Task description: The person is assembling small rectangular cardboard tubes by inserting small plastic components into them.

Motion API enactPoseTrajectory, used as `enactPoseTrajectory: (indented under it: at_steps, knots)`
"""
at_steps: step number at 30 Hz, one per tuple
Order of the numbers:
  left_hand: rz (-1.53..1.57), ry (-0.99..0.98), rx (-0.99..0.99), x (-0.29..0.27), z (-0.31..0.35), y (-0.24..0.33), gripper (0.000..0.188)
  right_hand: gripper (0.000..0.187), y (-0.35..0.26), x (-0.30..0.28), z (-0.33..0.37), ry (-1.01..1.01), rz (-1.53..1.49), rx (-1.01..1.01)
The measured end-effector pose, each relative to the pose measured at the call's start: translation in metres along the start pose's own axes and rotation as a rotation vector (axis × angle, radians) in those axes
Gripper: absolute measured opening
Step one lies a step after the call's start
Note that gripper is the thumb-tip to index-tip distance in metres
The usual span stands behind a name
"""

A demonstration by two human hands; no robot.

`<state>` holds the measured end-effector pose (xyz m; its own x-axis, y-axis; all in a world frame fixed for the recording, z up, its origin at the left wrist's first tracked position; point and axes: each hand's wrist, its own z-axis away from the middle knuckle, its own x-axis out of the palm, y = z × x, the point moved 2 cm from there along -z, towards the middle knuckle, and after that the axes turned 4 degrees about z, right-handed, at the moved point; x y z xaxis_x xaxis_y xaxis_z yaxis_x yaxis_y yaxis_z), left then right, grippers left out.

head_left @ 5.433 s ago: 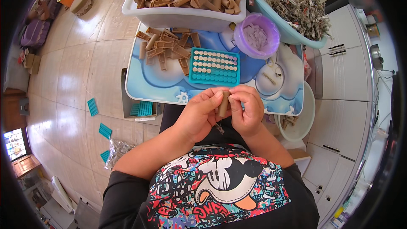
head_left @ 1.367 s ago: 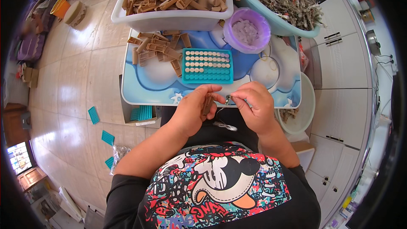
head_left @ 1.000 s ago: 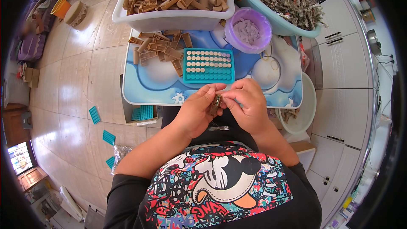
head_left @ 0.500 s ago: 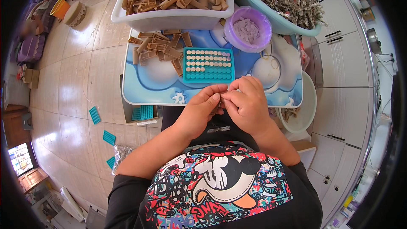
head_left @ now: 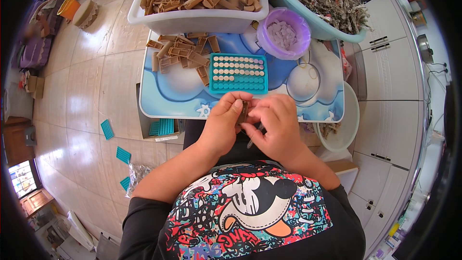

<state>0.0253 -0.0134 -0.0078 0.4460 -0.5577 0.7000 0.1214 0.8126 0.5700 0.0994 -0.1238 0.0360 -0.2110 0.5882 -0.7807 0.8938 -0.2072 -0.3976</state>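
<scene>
Forearms (head_left: pixel 185 169) converge, left fingers (head_left: pixel 235 96) and right fingers (head_left: pixel 269 110) bent close together

My casing (head_left: pixel 244 110) is brown, my table (head_left: pixel 168 97) swirled blue and white, the tray (head_left: pixel 240 86) turquoise with off-white discs (head_left: pixel 234 65), the tub (head_left: pixel 308 32) purple, my black shirt (head_left: pixel 144 219) printed with a multicoloured cartoon.

A black T-shirt (head_left: pixel 240 224) with short, plain sleeves (head_left: pixel 142 219) is worn with dark trousers (head_left: pixel 232 153), and the left hand (head_left: pixel 222 123) and the right hand (head_left: pixel 276 121) are bare. A large printed panel (head_left: pixel 192 212) covers the front of the shirt, crowded with graffiti-like scribbles and lettering in red, teal, white and black. Over it sits a big cartoon head (head_left: pixel 255 195) in black and white, with a cream band edged by dashed, stitch-like lines and patches of orange (head_left: pixel 279 228)
</scene>
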Motion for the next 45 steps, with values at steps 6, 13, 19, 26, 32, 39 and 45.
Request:
enactPoseTrajectory:
  at_steps: [6,13,19,26,32,39,45]
  knots:
    - [0.080,0.064,0.130,-0.003,-0.002,0.000,0.016,0.030,-0.016,0.002,0.000,0.001,0.108,-0.060]
    - [0.135,0.041,0.182,-0.002,-0.005,0.003,0.015,0.029,-0.007,0.019,0.009,-0.031,-0.002,-0.060]
    - [0.139,0.069,0.205,-0.004,-0.004,0.005,0.015,0.023,-0.005,0.015,0.009,-0.027,-0.225,0.136]
    - [0.174,0.028,0.196,-0.003,-0.004,0.005,0.015,0.026,-0.002,0.021,0.011,-0.038,-0.315,0.162]
    - [0.165,0.033,0.210,-0.003,-0.003,0.006,0.015,0.026,-0.002,0.021,0.012,-0.027,-0.330,0.188]
    - [0.179,0.030,0.205,-0.002,-0.003,0.004,0.015,0.022,0.002,0.024,0.012,-0.062,-0.315,0.121]
    - [0.172,0.070,0.187,0.001,-0.001,0.003,0.018,0.019,0.001,0.025,0.012,-0.139,-0.279,0.172]
